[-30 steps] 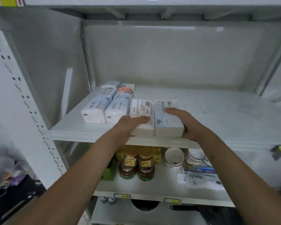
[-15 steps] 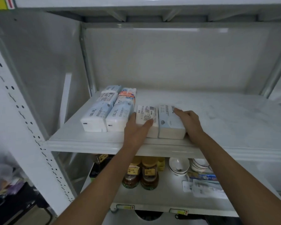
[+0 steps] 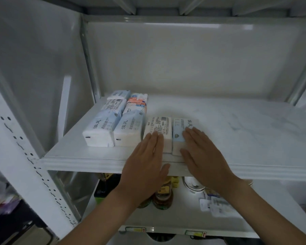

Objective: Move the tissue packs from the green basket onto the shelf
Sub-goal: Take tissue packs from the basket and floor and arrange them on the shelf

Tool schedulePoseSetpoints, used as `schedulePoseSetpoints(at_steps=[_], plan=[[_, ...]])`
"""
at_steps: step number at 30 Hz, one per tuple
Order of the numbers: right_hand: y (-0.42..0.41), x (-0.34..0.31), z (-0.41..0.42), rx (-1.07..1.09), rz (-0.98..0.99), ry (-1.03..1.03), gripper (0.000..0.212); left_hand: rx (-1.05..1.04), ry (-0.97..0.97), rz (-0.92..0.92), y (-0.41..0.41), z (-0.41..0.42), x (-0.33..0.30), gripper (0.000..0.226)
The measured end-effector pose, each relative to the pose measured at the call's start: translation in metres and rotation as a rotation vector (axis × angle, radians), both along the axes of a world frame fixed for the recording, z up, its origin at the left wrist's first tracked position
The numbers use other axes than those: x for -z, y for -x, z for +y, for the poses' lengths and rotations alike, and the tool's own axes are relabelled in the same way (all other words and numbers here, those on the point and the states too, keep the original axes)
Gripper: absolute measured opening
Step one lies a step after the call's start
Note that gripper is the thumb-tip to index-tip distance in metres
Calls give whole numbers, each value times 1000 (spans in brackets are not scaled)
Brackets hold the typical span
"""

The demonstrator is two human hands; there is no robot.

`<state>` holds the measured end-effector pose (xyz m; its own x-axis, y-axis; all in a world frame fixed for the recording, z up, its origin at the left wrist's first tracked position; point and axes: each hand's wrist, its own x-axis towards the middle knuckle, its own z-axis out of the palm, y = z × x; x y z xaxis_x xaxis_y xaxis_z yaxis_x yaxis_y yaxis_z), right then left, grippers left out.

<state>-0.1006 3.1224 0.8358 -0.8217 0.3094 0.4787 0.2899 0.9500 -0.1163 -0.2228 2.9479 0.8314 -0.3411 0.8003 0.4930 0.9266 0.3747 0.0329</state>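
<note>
Tissue packs sit on the white shelf (image 3: 81,159), none of them in our grasp. Nearest to us, our left hand (image 3: 145,167) and right hand (image 3: 201,156) are both flat, fingers extended and together, gripping nothing. Our left fingertips (image 3: 155,137) overlap the near end of the white barcode pack (image 3: 159,128); our right fingertips (image 3: 191,132) lie over the pale blue pack (image 3: 181,128) just beside it. Whether the palms press on the packs or hover above them, we cannot tell. These two packs touch side by side close to the shelf's front edge. To their left, two blue-printed packs (image 3: 111,129) lie side by side, touching. Behind those, further packs run toward the back wall, including an orange-banded pack (image 3: 137,101). Below the shelf, jars (image 3: 162,198) stand on a lower shelf (image 3: 166,220).
</note>
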Motion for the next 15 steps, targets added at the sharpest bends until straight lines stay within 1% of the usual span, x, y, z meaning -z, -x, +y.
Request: schedulePoseSetpoints(at_steps=[2,5,8,12,15], plan=[[7,1,3,0,-2,-104,49,-36,118,7,5,7,-7,82],[19,4,18,-7,26,-120,55,-79,267,56,17,23,-22,82],[38,5,33,4,16,-84,61,-114,329,78,29,44,-39,79],[70,5,53,10,-11,11,64,-153,410,-5,52,73,-55,80],[90,-2,68,35,-24,104,59,-138,450,-62,72,90,-66,81]])
